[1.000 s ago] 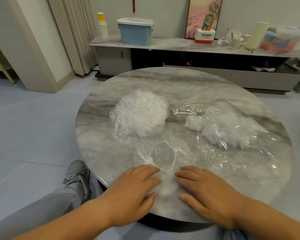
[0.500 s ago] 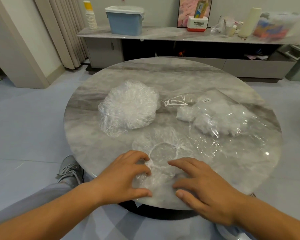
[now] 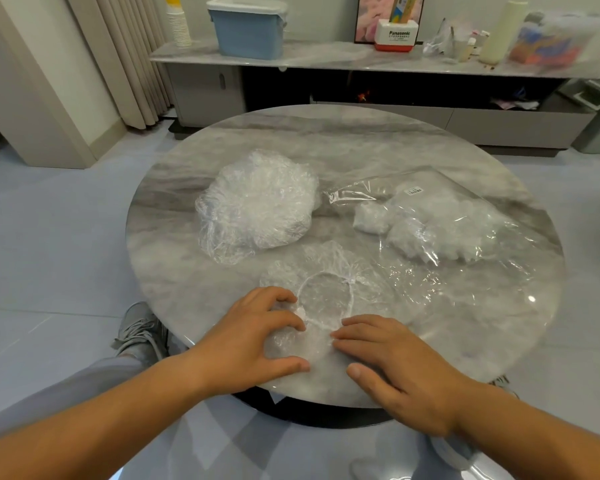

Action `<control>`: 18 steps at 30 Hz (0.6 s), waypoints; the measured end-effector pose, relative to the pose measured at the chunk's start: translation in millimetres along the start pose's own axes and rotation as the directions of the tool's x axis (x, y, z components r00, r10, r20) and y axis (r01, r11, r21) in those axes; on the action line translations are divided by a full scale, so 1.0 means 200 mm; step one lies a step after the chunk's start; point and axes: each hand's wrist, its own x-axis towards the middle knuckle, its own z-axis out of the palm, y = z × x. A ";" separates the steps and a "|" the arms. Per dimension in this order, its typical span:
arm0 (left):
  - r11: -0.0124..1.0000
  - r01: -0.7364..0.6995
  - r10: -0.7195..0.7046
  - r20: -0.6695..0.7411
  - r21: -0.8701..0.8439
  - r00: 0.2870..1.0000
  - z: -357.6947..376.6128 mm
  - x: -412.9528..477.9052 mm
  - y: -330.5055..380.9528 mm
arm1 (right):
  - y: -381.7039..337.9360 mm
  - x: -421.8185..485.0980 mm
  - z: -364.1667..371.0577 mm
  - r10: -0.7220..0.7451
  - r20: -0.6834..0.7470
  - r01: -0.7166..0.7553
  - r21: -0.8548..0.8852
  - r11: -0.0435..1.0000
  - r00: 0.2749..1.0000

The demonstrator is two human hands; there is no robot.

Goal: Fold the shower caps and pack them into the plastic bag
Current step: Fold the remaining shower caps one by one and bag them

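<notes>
One clear shower cap (image 3: 326, 292) lies spread on the round marble table (image 3: 343, 143), its white elastic ring facing up. My left hand (image 3: 253, 337) has its fingers curled, pinching the cap's near left edge between thumb and fingertips. My right hand (image 3: 395, 365) lies flat, fingers pressing the cap's near right edge onto the table. A heap of loose shower caps (image 3: 257, 209) sits behind, left of centre. The clear plastic bag (image 3: 440, 216) lies to the right with folded caps inside.
A low marble-topped sideboard (image 3: 326, 60) runs along the back wall with a blue bin (image 3: 248, 27), paper cups and clutter. Curtains hang at the back left. My leg and a grey shoe (image 3: 139, 330) are below the table's left edge.
My left hand has curled from flat into a pinch on the cap's near edge and gathered it inward. The right hand stays flat. The camera moved closer and lower.
</notes>
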 end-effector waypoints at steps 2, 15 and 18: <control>1.000 -0.009 0.009 0.011 -0.006 1.000 -0.01 0.00 0.00 | 0.00 0.00 0.00 0.038 -0.031 -0.034 0.115 0.993 0.999; 0.933 0.239 -0.261 -0.049 -0.267 0.964 -0.05 0.08 0.07 | -0.03 0.05 -0.05 0.292 -0.137 -0.182 0.521 0.834 0.947; 0.903 0.311 -0.338 -0.042 -0.297 0.940 -0.05 0.13 0.08 | -0.03 0.05 -0.05 0.182 -0.250 -0.099 0.310 0.945 0.951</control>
